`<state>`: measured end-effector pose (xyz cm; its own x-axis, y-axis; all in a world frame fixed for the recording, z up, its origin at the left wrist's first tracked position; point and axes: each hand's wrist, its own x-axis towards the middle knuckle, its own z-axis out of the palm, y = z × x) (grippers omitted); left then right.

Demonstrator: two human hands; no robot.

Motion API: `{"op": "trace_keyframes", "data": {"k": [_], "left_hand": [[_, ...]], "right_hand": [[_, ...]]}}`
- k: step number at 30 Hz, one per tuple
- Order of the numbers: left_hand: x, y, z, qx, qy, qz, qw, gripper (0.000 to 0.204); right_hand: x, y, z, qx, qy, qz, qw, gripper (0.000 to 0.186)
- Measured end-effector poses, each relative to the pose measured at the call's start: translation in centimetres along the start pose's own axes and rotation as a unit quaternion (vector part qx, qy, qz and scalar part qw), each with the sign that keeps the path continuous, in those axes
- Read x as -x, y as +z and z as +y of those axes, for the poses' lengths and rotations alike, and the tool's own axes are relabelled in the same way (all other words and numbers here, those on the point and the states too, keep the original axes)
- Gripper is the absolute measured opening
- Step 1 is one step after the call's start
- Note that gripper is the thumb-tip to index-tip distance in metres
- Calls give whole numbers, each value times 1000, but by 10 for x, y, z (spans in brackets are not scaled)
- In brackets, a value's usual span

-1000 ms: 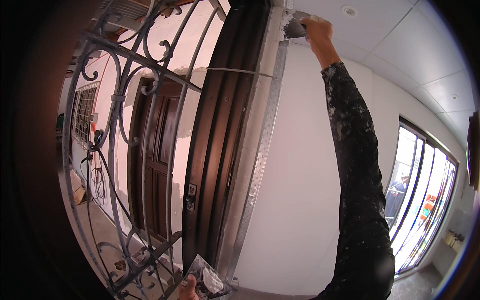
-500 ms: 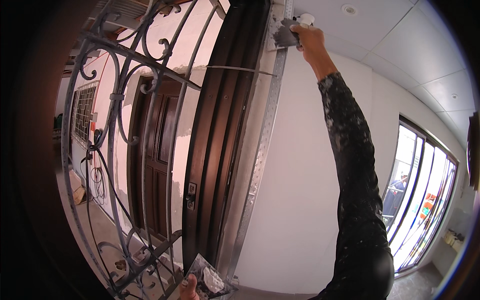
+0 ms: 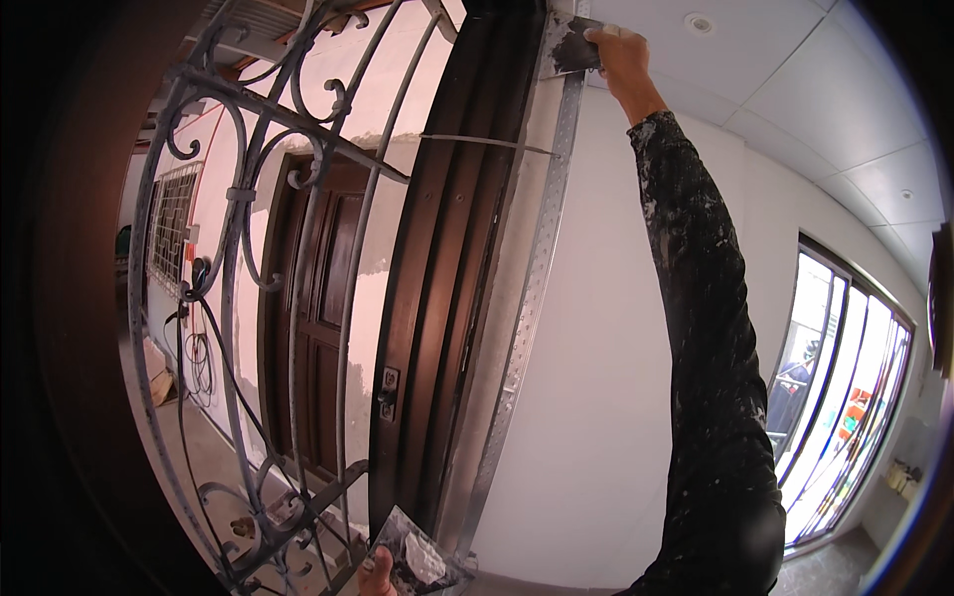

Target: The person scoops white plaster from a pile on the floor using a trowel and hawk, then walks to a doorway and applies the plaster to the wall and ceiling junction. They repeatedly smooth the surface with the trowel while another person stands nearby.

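Smooth white wall (image 3: 596,348) behind, right grip (image 3: 624,65) clasps smeared blade (image 3: 573,46), left grip (image 3: 375,574) flat plate (image 3: 399,528).

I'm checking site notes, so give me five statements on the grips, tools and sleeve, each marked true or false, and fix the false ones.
1. The right grip holds a scraper. True.
2. The left grip holds a cable. False: it holds a board bearing white paste.
3. The right sleeve is spotless. False: it has pale specks.
4. The metal strip stands left of the right sleeve. True.
5. The scraper is lower than the board. False: it is higher.
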<state>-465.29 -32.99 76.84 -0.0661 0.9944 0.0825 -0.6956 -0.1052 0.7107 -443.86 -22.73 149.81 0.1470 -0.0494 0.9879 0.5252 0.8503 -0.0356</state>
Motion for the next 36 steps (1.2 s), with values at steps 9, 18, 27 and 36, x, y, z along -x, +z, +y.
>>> {"op": "trace_keyframes", "data": {"k": [9,18,27,36], "left_hand": [[1,-3,-3,26,10,-20,999,39],[20,18,-7,47,23,0,999,32],[47,61,-57,175,-1,-92,980,46],[61,173,-73,134,-48,-120,983,44]], "right_hand": [[-18,1,14,6,-23,31,999,17],[20,-80,-4,-18,-2,56,998,22],[148,-209,6,-244,131,-130,952,16],[332,-304,38,-456,419,-337,709,29]]}}
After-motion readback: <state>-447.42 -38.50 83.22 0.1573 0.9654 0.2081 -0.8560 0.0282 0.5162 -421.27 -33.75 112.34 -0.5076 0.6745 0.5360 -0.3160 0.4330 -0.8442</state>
